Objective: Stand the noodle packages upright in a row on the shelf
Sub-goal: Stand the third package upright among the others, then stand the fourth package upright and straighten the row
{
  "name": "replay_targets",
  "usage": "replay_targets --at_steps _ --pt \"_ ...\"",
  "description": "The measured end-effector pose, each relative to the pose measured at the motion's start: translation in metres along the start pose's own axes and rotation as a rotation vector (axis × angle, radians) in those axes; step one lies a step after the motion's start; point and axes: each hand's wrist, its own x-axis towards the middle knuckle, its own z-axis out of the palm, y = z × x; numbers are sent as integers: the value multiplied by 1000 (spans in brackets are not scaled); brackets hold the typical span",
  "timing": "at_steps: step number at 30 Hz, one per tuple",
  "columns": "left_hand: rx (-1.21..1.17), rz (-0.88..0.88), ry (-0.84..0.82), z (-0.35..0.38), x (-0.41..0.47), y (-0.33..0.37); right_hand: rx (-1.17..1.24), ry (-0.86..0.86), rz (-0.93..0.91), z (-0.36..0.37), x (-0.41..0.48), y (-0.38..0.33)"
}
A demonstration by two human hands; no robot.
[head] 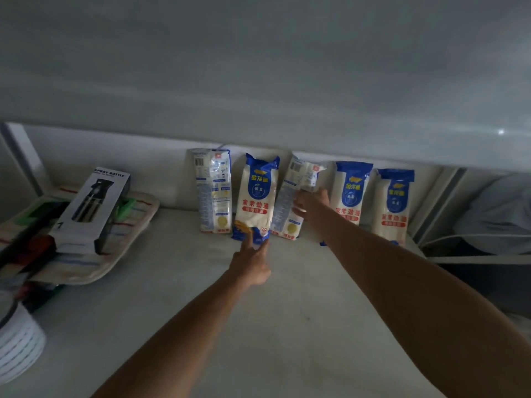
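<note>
Several white-and-blue noodle packages stand in a row against the back wall of the shelf (201,297). The leftmost package (214,191) shows its back label. My left hand (253,259) touches the bottom of the second package (257,196) with thumb and fingertips. My right hand (311,203) holds the third package (293,196), which leans to the right and shows its back. Two more packages (349,193) (393,202) stand to the right, fronts facing out, partly hidden behind my right forearm.
At the left lies a cloth mat (129,231) with a spray bottle box (92,208) on it and dark items beside it. A white striped roll (17,340) sits at the front left. A shelf post (439,205) stands to the right.
</note>
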Motion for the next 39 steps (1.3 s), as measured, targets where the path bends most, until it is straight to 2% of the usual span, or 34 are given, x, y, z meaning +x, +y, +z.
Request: replay_targets --at_steps 5,10,14,17,20,23,26,31,33,36,39 --pt "-7 25 -122 2 3 0 -93 -21 1 3 1 7" --pt "-32 22 -187 -5 11 -2 -15 -82 60 -2 -8 1" --pt "-67 0 -173 -10 20 -7 -44 -155 -44 -5 -13 1" --pt "-99 -31 -177 -12 17 -7 -47 -48 25 -4 -5 7" --pt "-148 -53 -163 -11 13 2 -144 35 -23 -9 -4 12" --pt "-383 -44 -71 -19 5 13 -147 32 -9 -16 -10 20" --pt "-695 46 32 -37 1 23 -23 38 -15 -22 -25 27" --pt "-1146 -50 160 -64 -9 33 -18 47 -80 -28 -45 39" --pt "-1340 -87 128 -66 -18 34 -59 25 -126 -32 -56 42" --pt "-1579 -144 -40 -63 -29 28 -135 6 -241 -40 -73 46" --pt "-1772 -126 -129 -59 -35 18 -199 -29 -306 -49 -90 51"
